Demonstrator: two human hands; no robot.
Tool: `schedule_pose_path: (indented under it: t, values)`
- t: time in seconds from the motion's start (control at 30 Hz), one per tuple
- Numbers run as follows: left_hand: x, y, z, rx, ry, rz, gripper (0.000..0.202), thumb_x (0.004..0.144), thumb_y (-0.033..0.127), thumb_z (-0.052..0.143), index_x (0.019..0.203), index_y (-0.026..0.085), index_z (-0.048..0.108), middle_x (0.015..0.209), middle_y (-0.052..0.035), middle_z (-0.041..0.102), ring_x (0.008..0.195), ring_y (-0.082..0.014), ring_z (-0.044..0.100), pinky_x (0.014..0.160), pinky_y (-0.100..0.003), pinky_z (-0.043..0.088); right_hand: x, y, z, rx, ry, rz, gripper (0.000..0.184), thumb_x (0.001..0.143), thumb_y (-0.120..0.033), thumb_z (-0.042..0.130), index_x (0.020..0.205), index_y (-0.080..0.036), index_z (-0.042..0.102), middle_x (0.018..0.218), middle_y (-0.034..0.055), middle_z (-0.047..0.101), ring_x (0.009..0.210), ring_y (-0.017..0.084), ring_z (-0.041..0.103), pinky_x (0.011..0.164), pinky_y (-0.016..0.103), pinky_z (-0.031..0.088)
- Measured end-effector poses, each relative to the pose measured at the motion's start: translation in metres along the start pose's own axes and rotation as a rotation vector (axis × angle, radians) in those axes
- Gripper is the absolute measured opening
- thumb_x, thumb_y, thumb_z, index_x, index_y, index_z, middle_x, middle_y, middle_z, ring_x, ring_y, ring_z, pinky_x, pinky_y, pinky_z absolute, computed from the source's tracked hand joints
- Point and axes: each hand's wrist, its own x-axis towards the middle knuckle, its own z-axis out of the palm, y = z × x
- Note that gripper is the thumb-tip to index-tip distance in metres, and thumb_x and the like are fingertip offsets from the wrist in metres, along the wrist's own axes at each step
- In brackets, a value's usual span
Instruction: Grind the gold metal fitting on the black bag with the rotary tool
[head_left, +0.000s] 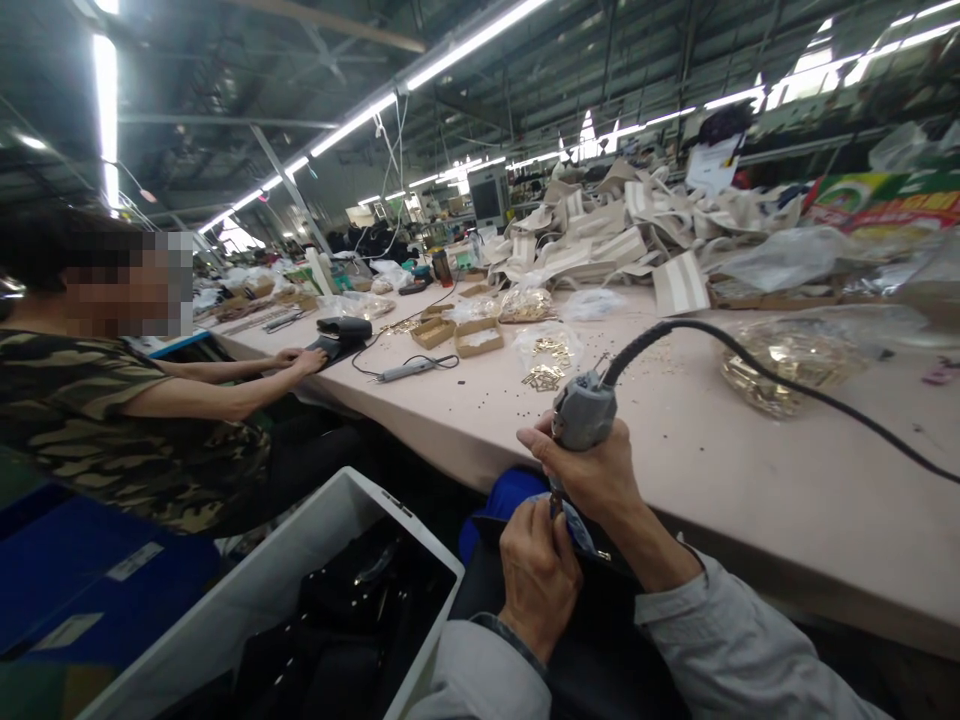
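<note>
My right hand is wrapped round a grey electric screwdriver, which points down, its black cable running off to the right. Just below its lower end, my left hand is closed in a pinch. What those fingers grip is small and dark, and I cannot make it out. Black leather-like material lies under both hands on my lap. A small gold-coloured metal bit shows at its edge. Something blue sits behind my left hand, partly covered.
A white bin of black pieces stands at my left. Along the table lie bags of gold hardware, small boxes, another electric screwdriver and a heap of beige pieces. At the left, a person in camouflage handles a black item.
</note>
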Motion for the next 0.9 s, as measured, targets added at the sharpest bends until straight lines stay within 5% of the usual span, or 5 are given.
schedule_pose_path:
  t: [0.4,0.73,0.9]
  values:
    - [0.000,0.001,-0.003,-0.004,-0.034,-0.010,0.014,0.101,0.009,0.050,0.107,0.017,0.060,0.088,-0.0105,0.069,0.079,-0.0248,0.069,0.068,-0.035,0.054,-0.002,-0.004,0.005,-0.020,0.183,0.039,0.028,0.074,-0.039,0.089,0.073,-0.016,0.073,0.059,0.0005,0.065,0.049,0.013,0.056,0.046,0.025,0.047]
    - [0.004,0.002,-0.006,-0.034,-0.054,-0.087,0.014,0.101,0.012,0.052,0.095,0.020,0.062,0.081,-0.0061,0.066,0.072,-0.0221,0.064,0.065,-0.033,0.048,0.003,0.004,-0.005,0.302,0.288,-0.038,0.031,0.073,-0.035,0.094,0.075,-0.016,0.069,0.055,-0.0025,0.059,0.042,0.012,0.053,0.041,0.026,0.044]
    - [0.006,0.001,-0.006,-0.088,-0.047,-0.126,0.015,0.101,0.014,0.054,0.091,0.020,0.064,0.078,-0.0049,0.067,0.069,-0.0202,0.064,0.063,-0.032,0.047,0.000,-0.002,-0.009,0.359,0.234,-0.048,0.028,0.074,-0.030,0.094,0.075,-0.017,0.069,0.054,-0.0029,0.058,0.041,0.012,0.051,0.041,0.026,0.043]
